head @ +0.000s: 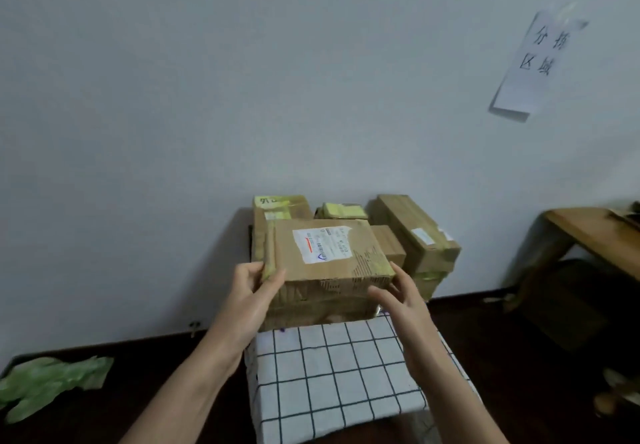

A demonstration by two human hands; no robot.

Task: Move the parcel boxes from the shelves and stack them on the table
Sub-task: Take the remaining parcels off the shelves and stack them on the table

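1. A parcel box point(322, 253) of brown cardboard, with a white shipping label on its top, is at the front of a group of boxes on the table point(329, 374), which is covered in a white cloth with a dark grid
2. It lies level over a lower box point(311, 312); whether its weight rests there cannot be told
3. The left hand point(254, 291) grips the box's left end, with the fingers curled round the edge and the thumb on the near face
4. The right hand point(405, 301) is at the right front corner, its fingers fairly straight against the right end and its thumb towards the front face
5. Behind, against the wall, stand a tall box point(280, 208) with yellow tape, a small yellow-taped parcel point(343, 209) and a long box point(412, 229) lying on another; a small box point(388, 246) sits just beside the held one
6. A paper sign point(533, 62) with handwritten characters hangs on the wall at upper right
7. A crumpled green bag point(52, 381) lies on the dark floor at left, and a wooden bench point(588, 235) stands at right
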